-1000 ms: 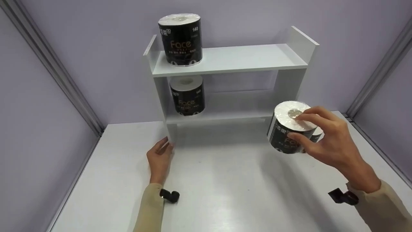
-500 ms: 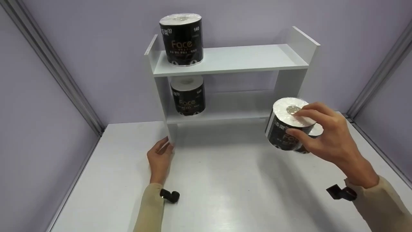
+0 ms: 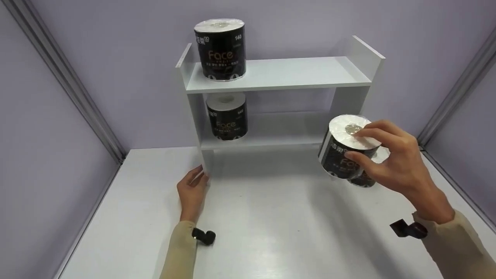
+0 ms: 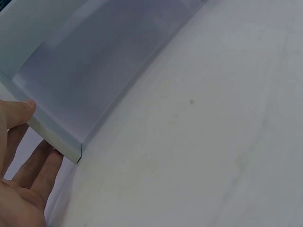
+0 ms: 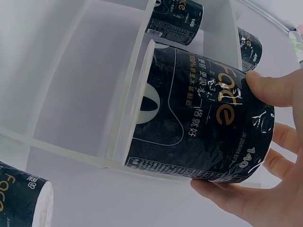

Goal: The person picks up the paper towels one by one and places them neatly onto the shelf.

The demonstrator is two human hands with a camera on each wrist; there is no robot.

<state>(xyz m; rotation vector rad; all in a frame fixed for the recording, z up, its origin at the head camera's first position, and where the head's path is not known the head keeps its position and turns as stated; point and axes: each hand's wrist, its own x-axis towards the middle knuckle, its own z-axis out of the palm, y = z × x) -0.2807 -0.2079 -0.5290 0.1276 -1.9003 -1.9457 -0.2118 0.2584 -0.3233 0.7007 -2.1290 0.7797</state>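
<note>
In the head view my right hand (image 3: 401, 164) holds a black-wrapped toilet paper roll (image 3: 337, 157) in the air, before the right end of a white two-tier shelf (image 3: 298, 71). The thumb lies on its printed side, with fingertips at the core hole on top. The right wrist view shows the held roll (image 5: 203, 113) large, labelled "Face". My left hand (image 3: 192, 193) grips the lower end of the shelf's left side panel; in the left wrist view that panel (image 4: 54, 139) sits between thumb and fingers. Similar rolls stand on the top tier (image 3: 221, 56) and lower tier (image 3: 228, 123), both at the left.
Another roll (image 3: 363, 180) stands on the white table (image 3: 267, 224), partly hidden behind the held one. Pale walls (image 3: 58, 116) with metal corner rails close in the back and both sides. A small black wrist camera (image 3: 204, 236) sits on each sleeve.
My right hand has raised the held roll slightly and moved it a little left, uncovering more of the roll behind it. My left hand stays on the panel.
</note>
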